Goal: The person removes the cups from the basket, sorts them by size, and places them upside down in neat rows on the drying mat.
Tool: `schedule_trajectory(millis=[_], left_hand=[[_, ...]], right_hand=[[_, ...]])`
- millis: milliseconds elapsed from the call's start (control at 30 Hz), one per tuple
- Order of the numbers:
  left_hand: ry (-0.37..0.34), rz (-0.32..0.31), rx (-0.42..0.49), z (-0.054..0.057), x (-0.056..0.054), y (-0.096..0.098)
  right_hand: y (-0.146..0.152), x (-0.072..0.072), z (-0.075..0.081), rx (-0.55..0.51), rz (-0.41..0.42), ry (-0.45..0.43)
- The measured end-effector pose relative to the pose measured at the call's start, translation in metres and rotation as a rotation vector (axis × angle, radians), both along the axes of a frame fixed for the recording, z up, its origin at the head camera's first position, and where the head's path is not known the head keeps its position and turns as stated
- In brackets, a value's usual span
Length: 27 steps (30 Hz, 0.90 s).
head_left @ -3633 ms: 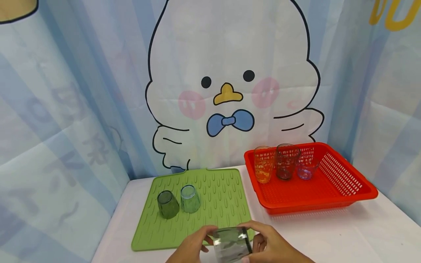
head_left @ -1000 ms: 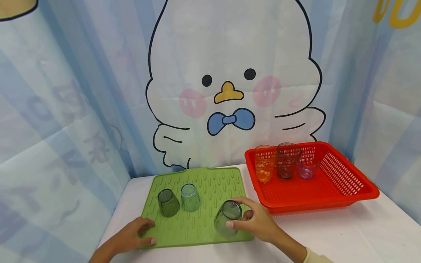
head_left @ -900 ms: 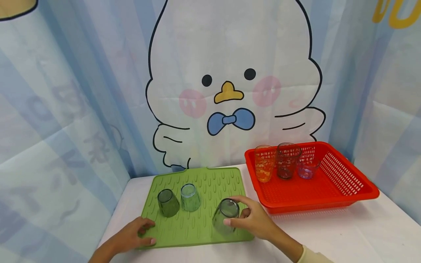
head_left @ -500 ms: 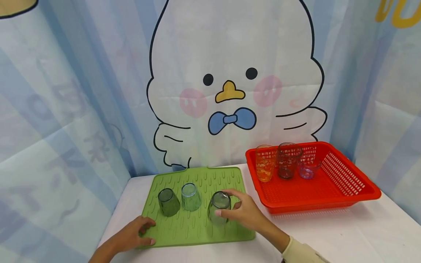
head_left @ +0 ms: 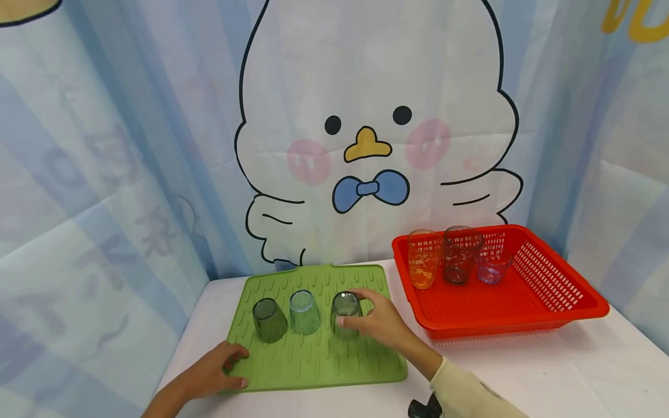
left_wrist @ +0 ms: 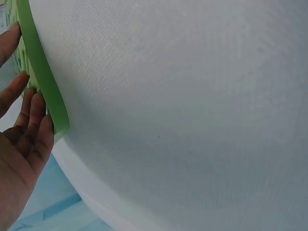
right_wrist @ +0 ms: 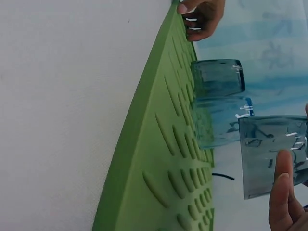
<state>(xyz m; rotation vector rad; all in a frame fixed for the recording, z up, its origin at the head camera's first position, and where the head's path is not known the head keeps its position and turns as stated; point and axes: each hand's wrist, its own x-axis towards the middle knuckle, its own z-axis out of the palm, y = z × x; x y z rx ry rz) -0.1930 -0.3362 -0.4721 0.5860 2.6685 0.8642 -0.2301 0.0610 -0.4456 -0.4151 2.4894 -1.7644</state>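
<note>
My right hand (head_left: 384,322) grips a grey glass (head_left: 346,303) between thumb and fingers over the right half of a green ridged drying mat (head_left: 313,366). In the right wrist view, the held glass (right_wrist: 262,139) appears slightly above the mat. Left of it, a light blue-green glass (head_left: 305,316) and a dark green glass (head_left: 270,325) stand on the mat, narrower ends up. My left hand (head_left: 206,373) rests on the mat's front left corner. In the left wrist view, its fingers (left_wrist: 38,115) lie loosely bent at the green edge.
A red plastic basket (head_left: 522,326) stands right of the mat, holding an orange glass (head_left: 423,267), a clear dark-tinted glass (head_left: 460,264) and a low purple glass (head_left: 491,273). A patterned curtain (head_left: 209,145) hangs behind the white table. A black object (head_left: 424,408) shows beside the right sleeve.
Both hands first held the grey glass near the front edge. The left hand then went to the mat's corner, while the right hand carried the glass back and left, beside the other two.
</note>
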Motion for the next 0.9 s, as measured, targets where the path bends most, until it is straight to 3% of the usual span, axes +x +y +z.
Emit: schedule_trajectory(millis=[333, 900], left_hand=[[0.007, 0.008, -0.004, 0.000, 0.001, 0.001], [-0.004, 0.011, 0.005, 0.000, 0.002, 0.001]], right_hand=[[-0.013, -0.022, -0.005, 0.069, -0.044, 0.013], [-0.022, -0.038, -0.013, 0.118, -0.073, -0.016]])
